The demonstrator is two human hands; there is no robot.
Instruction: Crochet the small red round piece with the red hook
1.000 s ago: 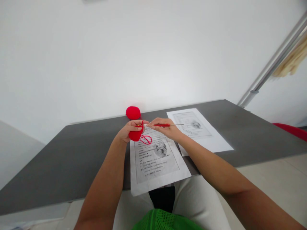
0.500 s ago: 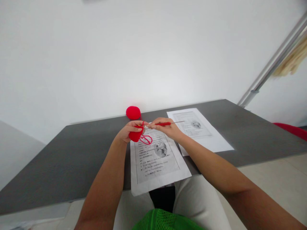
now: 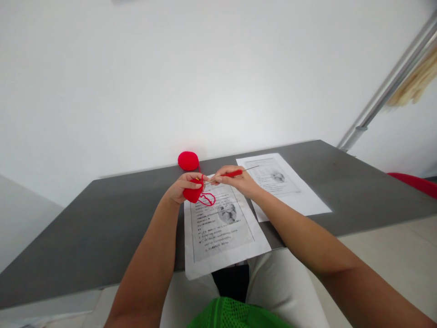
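Observation:
Pinched in my left hand is a small red crochet piece, with a loose loop of red yarn hanging from it over the paper. My right hand is closed around a crochet hook with a red handle; its thin metal end reaches toward the crochet piece, and a metal shaft sticks out behind to the right. Whether the hook tip sits inside a stitch is too small to tell. A red ball of yarn rests behind my left hand, its strand running down to the work.
A printed sheet lies below my hands, overhanging the front edge of the dark table. Another printed sheet lies to the right. A white wall rises behind the table. A red object shows at far right.
The hook has tilted, its rear shaft now pointing higher to the right. My right hand has shifted slightly; my left hand keeps hold of the crochet piece.

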